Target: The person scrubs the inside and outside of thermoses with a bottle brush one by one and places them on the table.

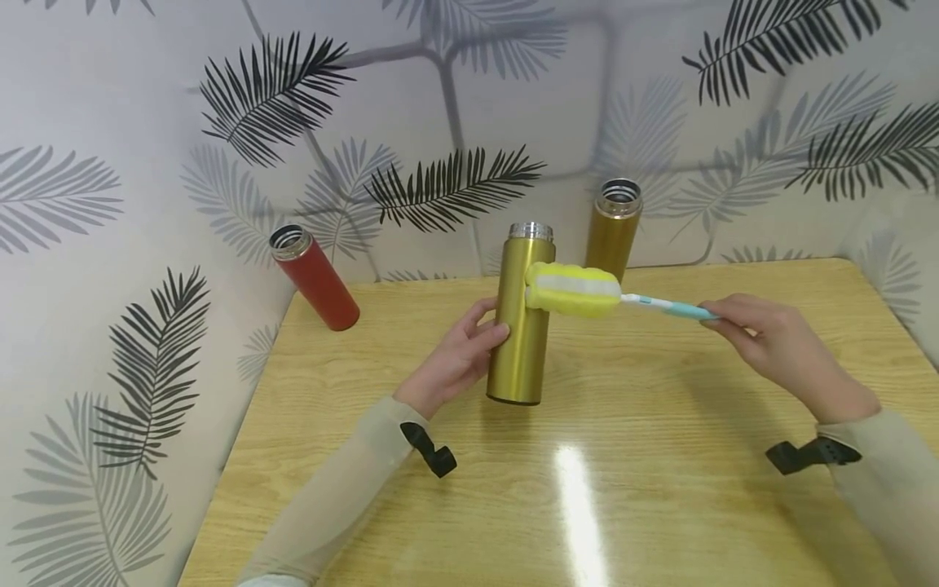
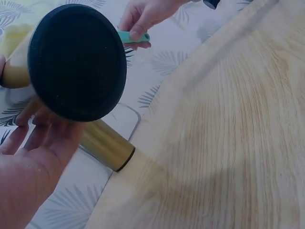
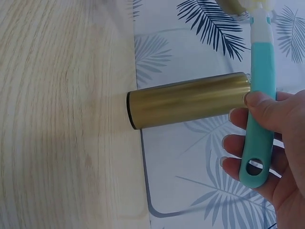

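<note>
My left hand (image 1: 469, 346) grips a gold thermos bottle (image 1: 517, 350) around its middle and holds it nearly upright above the table. Its lid is off, showing the silver threaded neck; the left wrist view looks at its black base (image 2: 78, 62). In my right hand (image 1: 770, 338) is a bottle brush (image 1: 575, 289) with a yellow and white sponge head. Thumb and fingers hold its teal handle (image 3: 262, 71) near the end with the hanging hole. The brush lies level, and its sponge tip overlaps the upper side of the gold bottle in the head view.
A second gold bottle (image 1: 612, 232), without a lid, stands at the table's back edge behind the sponge. At the back left stands a red bottle (image 1: 319, 281), also lidless. A leaf-patterned wall covering (image 1: 455, 106) borders the wooden table (image 1: 660, 489) behind and on the left.
</note>
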A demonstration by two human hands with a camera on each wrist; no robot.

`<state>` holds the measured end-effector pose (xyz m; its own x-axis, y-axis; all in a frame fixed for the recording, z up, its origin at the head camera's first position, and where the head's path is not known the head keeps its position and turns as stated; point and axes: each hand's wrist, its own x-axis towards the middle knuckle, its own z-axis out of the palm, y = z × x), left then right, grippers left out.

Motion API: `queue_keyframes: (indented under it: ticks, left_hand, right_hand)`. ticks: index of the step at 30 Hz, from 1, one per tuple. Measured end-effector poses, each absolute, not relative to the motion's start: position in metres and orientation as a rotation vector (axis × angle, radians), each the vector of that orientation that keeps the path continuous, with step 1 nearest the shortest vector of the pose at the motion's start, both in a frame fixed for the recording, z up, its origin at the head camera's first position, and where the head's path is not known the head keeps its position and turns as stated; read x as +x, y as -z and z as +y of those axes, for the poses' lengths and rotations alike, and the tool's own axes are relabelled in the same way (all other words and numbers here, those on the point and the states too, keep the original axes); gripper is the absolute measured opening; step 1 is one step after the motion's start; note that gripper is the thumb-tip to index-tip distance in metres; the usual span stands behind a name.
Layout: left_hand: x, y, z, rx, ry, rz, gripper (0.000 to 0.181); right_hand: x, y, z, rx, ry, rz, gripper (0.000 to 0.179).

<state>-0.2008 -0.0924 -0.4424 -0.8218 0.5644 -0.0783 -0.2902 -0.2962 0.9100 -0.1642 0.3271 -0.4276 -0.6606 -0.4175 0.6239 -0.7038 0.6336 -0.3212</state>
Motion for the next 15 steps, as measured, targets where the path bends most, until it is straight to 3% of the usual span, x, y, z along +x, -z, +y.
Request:
queue_keyframes:
  ticks: [2, 8, 15]
  left_hand:
    - [-0.2001, 0.4425, -0.0913, 0.351, -2.127, 1.420, 0.086]
    - [-0.1989, 0.4395, -0.0860, 0.335, -2.068, 1.476, 0.101]
    - [-0.1998, 0.4408, -0.0856, 0.268, -2.061, 1.496, 0.073]
  right_hand:
    - [-0.1639, 0.4270, 0.3272, 0.870, -0.755, -2.351, 0.050]
    - [-0.1652, 0.4240, 0.3240, 0.878, -0.723, -2.339, 0.061]
    - [-0.1668, 0.4188, 0.3176, 0.842, -0.693, -2.322, 0.067]
